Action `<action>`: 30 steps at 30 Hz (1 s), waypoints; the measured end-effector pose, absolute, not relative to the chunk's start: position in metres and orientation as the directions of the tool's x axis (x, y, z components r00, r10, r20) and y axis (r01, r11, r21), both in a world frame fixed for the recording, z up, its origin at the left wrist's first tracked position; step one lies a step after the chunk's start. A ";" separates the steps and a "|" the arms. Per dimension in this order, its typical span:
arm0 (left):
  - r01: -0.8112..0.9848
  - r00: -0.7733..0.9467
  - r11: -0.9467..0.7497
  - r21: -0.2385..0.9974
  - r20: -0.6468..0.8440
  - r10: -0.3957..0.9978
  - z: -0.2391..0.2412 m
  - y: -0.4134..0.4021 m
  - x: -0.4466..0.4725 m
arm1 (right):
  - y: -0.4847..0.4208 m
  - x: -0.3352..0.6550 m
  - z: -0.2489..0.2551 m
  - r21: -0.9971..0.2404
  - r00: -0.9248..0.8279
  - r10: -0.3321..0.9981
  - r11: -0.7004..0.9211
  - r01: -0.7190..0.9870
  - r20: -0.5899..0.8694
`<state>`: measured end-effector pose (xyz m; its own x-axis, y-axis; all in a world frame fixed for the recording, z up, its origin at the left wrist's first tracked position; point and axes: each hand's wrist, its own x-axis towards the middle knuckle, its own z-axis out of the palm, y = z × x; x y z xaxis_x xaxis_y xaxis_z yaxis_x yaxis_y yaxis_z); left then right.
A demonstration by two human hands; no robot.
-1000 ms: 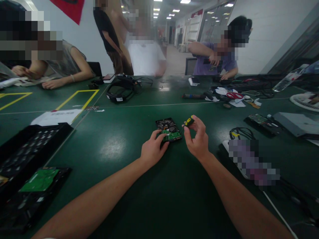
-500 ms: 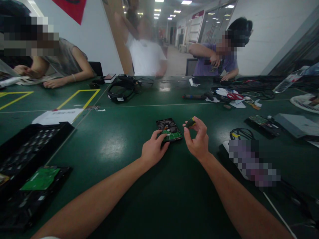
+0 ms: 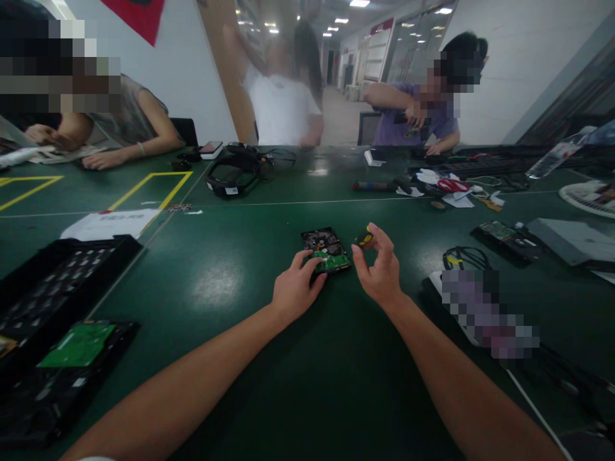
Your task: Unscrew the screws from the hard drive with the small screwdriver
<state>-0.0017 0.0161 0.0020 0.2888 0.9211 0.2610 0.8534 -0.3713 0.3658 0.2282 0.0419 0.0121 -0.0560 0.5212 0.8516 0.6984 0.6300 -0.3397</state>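
A hard drive [image 3: 323, 240] lies on the green table in front of me, its black casing and green circuit board [image 3: 335, 261] facing up. My left hand [image 3: 296, 288] grips its near left edge, fingertips resting on the board. Just right of the drive, my right hand [image 3: 382, 266] pinches the handle of a dark screwdriver with yellow stripes [image 3: 364, 235] between thumb and fingers. The screwdriver's shaft is too thin to follow, so whether its tip touches the drive I cannot tell.
At left are a black tray [image 3: 62, 275] and a larger drive with a green board [image 3: 79, 344]. On the right lie another drive [image 3: 507, 240], a grey box [image 3: 571, 240] and a blurred-out object with a cable. A headset [image 3: 233, 173] sits further back; several people are across the table.
My right hand has shifted slightly left and turned the screwdriver handle, so its yellow stripe shows differently. The left hand and the hard drive stay in place.
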 end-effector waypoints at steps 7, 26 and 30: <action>0.857 0.282 -0.369 0.360 0.271 0.920 0.003 0.015 -0.002 | 0.040 0.229 0.016 -0.322 -0.059 0.513 0.620 0.715 0.857; 0.860 0.282 -0.358 0.365 0.245 0.928 0.004 0.015 -0.002 | 0.040 0.227 0.015 -0.369 -0.035 0.560 0.590 0.718 0.827; 0.859 0.286 -0.361 0.364 0.244 0.927 0.004 0.015 -0.002 | 0.041 0.228 0.015 -0.321 -0.028 0.506 0.587 0.743 0.862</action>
<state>-0.0018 0.0148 0.0042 0.2856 0.9267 0.2442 0.8586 -0.3606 0.3644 0.2276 0.0410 0.0155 -0.0278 0.5060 0.8621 0.7432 0.5871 -0.3207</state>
